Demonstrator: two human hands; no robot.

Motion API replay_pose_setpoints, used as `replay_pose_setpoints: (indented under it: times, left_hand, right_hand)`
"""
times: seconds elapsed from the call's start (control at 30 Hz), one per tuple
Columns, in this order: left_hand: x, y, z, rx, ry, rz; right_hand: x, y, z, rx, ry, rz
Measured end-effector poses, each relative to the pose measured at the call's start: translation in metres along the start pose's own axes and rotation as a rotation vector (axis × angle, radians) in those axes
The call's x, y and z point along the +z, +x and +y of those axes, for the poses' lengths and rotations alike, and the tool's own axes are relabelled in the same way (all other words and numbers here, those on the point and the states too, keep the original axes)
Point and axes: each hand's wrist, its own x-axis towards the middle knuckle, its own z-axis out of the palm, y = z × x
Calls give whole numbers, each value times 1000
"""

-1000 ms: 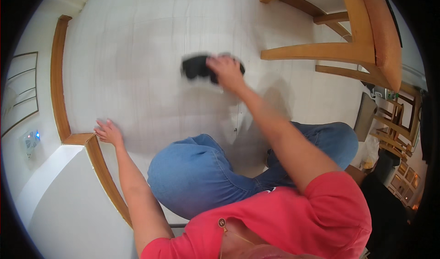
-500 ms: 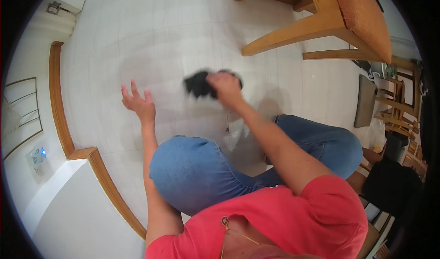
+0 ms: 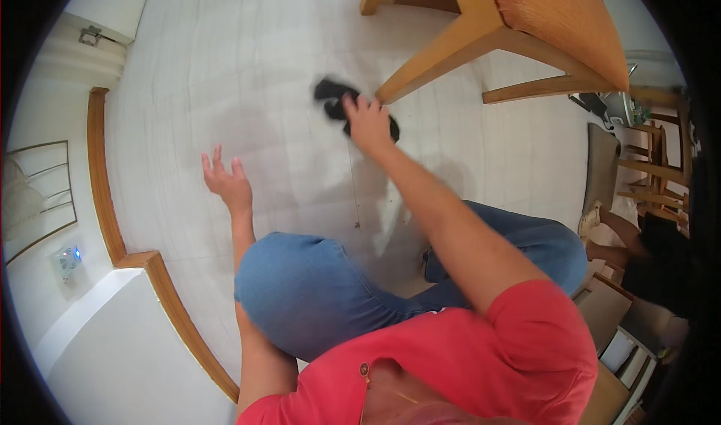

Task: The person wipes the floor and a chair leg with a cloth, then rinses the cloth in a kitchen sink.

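My right hand (image 3: 372, 126) presses a crumpled black cloth (image 3: 330, 91) against the pale tiled floor (image 3: 278, 109). Parts of the cloth stick out on both sides of the fingers, and its far end is smeared by motion. The nearest leg of a wooden chair (image 3: 443, 55) stands right beside that hand. To the left, my left hand (image 3: 229, 186) is held palm up with its fingers apart and nothing in it, near my bent knee (image 3: 293, 275).
Along the left runs a white wall with wooden trim (image 3: 101, 169) and a small device with a blue light (image 3: 66, 258). At the right are a person's bare foot and leg (image 3: 616, 233), a grey-brown cushion-like slab (image 3: 599, 162) and stacked wooden furniture (image 3: 657, 166).
My right hand has slid the black cloth forward and rightward, closer to the chair leg. The left hand stays open. The whole view has shifted slightly, and another person's foot shows at the right.
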Motion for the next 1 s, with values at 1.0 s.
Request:
replay_pose_setpoints:
  times: [1.0]
  left_hand:
    - [95, 19, 320, 145, -651, -587]
  right_hand:
    - [39, -74, 132, -493, 518, -40]
